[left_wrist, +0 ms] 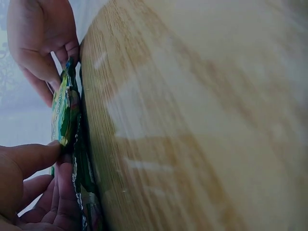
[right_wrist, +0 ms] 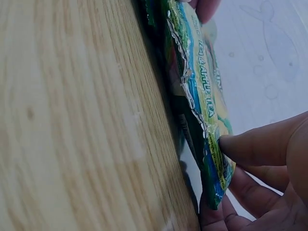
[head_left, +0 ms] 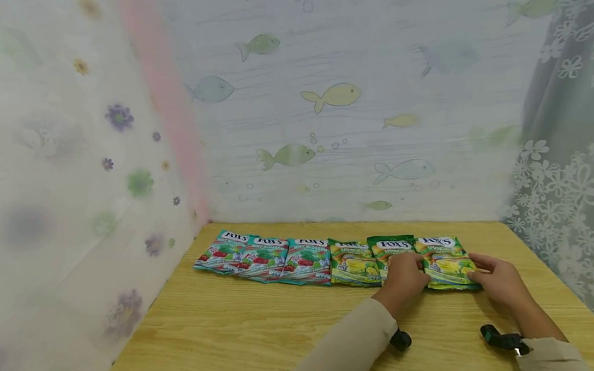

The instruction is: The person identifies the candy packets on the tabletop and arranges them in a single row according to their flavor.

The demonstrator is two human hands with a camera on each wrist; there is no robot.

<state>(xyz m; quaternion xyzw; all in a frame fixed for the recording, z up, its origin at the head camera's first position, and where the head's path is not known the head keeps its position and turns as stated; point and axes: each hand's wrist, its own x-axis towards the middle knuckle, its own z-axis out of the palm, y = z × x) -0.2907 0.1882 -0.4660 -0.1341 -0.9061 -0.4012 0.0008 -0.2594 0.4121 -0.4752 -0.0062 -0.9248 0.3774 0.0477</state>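
A green and yellow Fox's candy bag [head_left: 444, 264] lies at the right end of a row of bags. My left hand [head_left: 404, 279] pinches its left edge between thumb and fingers, while my right hand [head_left: 502, 280] pinches the right edge. In the right wrist view the right thumb presses on the printed front of the bag [right_wrist: 204, 96], its fingers underneath. Seen from the left wrist, the bag [left_wrist: 65, 115] is slightly raised above the table. Partly behind the left hand is another green Fox's bag [head_left: 390, 245].
Further left lie one more green and yellow bag [head_left: 354, 264] and three teal mint candy bags [head_left: 306, 262], edges overlapping. All rest on a wood-grain table [head_left: 253, 326]. A fish-print curtain [head_left: 327, 154] hangs behind, with a flowered sheet [head_left: 80, 200] at the left.
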